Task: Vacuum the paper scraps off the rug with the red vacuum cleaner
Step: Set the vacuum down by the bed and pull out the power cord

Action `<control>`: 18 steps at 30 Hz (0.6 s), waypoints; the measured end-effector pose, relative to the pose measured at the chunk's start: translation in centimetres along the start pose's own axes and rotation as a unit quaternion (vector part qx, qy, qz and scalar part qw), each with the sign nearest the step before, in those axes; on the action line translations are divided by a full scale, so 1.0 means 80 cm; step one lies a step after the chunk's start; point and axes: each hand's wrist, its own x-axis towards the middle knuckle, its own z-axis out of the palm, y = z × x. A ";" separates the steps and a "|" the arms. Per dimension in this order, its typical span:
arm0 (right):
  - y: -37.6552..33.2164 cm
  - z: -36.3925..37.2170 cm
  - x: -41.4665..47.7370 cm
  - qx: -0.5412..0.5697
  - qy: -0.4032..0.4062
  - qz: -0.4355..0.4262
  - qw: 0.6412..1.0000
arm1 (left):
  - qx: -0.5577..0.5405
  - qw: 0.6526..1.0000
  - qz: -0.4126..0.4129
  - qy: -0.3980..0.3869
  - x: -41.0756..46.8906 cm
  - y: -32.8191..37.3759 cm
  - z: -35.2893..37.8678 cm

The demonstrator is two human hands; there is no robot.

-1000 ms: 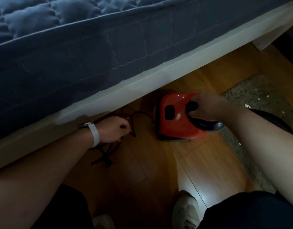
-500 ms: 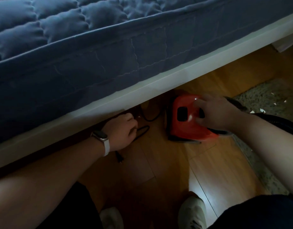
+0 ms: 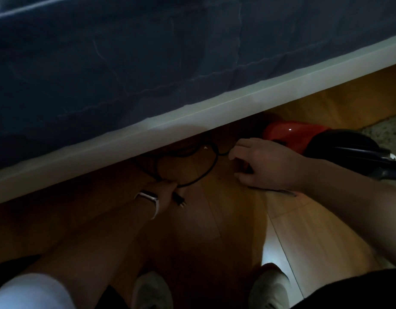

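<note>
Dim light; detail is limited.

Upper left: a bed with a dark blue mattress (image 3: 148, 52) fills the top of the view. Its pale bed rail (image 3: 192, 112) runs on a slant from lower left to upper right above a wooden floor (image 3: 215, 219).

Left: the left forearm reaches in from a white sleeve (image 3: 29, 291) and carries a pale wristband (image 3: 149, 200). The left hand (image 3: 168, 189) is clenched around a black cord (image 3: 206, 170), just above its plug (image 3: 180, 201). The plug hangs free below the fist. From the fist the cord loops up into the shadow under the rail and curves right.

Centre: the right hand (image 3: 264, 166) is held low over the floor, palm down, fingers curled. The cord's far end reaches the index fingertip. Whether this hand pinches the cord cannot be determined.

Bottom: two pale shoes, one (image 3: 151, 291) at centre and one (image 3: 270, 284) to its right, stand on the floor.

Right: the vacuum cleaner (image 3: 290, 133), red with a black rear part, sits on the floor just beyond the right hand. Its near end is partly tucked under the rail. Neither hand touches it.

Far right: the rug (image 3: 389, 128) lies beside the vacuum cleaner. One white paper scrap (image 3: 393, 156) shows at the frame edge.
</note>
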 end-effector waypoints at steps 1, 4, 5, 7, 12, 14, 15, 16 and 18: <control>-0.002 0.002 0.003 -0.001 -0.006 -0.002 1.000 | 0.020 1.000 0.005 -0.004 0.006 0.003 0.002; -0.006 0.011 0.007 -0.005 -0.048 0.002 0.999 | 0.089 0.996 0.017 -0.014 0.021 0.009 0.005; -0.006 0.014 0.007 -0.002 -0.059 0.005 0.998 | 0.102 0.994 0.017 -0.025 0.026 0.007 0.007; -0.003 0.018 0.008 0.007 -0.067 0.007 0.998 | 0.128 0.991 0.024 -0.039 0.029 0.009 0.009; 0.005 0.024 0.006 0.017 -0.099 0.031 0.994 | 0.113 0.991 0.071 0.008 0.008 0.027 -0.002; 0.006 0.027 0.008 0.036 -0.104 0.035 0.993 | 0.023 0.995 0.071 0.070 0.000 0.046 -0.012; 0.007 0.027 0.009 0.048 -0.097 0.037 0.993 | -0.041 0.993 0.070 0.089 -0.005 0.059 -0.018; 0.009 0.027 0.012 0.064 -0.085 0.040 0.994 | -0.100 0.988 0.071 0.097 -0.012 0.074 -0.025; 0.010 0.026 0.015 0.092 -0.055 0.043 0.993 | -0.175 0.976 0.083 0.103 -0.026 0.101 -0.035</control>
